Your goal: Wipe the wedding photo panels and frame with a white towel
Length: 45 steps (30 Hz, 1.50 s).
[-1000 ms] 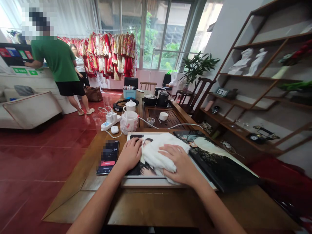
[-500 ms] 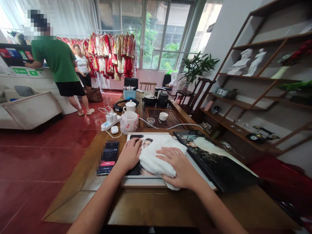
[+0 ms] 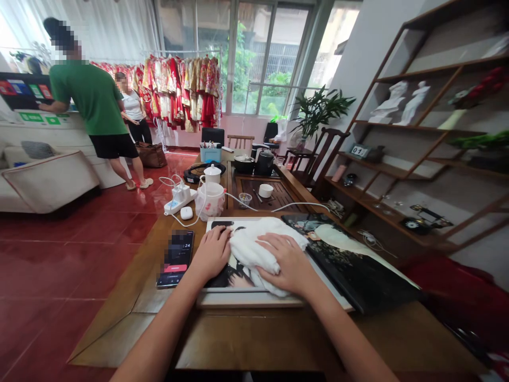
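A large portrait photo with a thick pale edge lies flat on the wooden table. My left hand rests on its left side, fingers stretched out and holding nothing. Against the photo's middle and right part, my right hand presses a bunched white cloth, its fingers curved over it. The cloth hides much of the picture. To the right, a black picture panel with a pale round shape and blossoms lies beside and partly under the photo's right edge. A phone lies left of my left hand.
Beyond the photo stand a plastic-wrapped tub, a lidded white cup, a power strip and a tea tray with a small white bowl. A white cable crosses the table. Two people stand far left; shelves rise at right.
My right hand and the cloth have shifted slightly away from me across the photo, uncovering more of its lower part. My left hand stays nearly in place.
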Each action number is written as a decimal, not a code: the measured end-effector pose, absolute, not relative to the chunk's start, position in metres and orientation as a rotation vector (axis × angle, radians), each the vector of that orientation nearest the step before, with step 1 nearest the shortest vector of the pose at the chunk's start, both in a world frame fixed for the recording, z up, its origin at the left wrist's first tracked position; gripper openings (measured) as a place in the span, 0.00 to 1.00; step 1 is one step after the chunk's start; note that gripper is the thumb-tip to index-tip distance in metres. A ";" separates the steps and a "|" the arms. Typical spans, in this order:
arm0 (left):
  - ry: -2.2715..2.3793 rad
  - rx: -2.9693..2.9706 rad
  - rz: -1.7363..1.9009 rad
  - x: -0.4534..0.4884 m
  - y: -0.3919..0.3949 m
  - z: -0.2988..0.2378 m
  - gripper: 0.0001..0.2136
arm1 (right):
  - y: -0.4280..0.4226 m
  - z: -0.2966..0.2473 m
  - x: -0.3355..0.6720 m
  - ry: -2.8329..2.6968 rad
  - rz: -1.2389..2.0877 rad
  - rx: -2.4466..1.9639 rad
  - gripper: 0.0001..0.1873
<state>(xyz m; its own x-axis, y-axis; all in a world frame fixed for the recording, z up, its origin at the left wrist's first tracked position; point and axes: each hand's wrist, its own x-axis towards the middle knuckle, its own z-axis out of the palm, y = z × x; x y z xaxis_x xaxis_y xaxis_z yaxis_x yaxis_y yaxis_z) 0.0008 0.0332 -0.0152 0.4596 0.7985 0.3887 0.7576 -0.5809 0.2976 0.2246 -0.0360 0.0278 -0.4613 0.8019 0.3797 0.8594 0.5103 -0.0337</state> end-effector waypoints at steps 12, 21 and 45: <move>1.400 2.609 0.757 0.000 0.033 -0.015 0.18 | -0.035 0.026 0.230 -2.416 -0.236 -1.320 0.28; 1.394 2.602 0.765 0.000 0.032 -0.014 0.18 | -0.042 0.031 0.225 -2.416 -0.235 -1.347 0.28; 1.407 2.604 0.758 0.001 0.031 -0.012 0.18 | -0.046 0.023 0.226 -2.396 -0.216 -1.313 0.26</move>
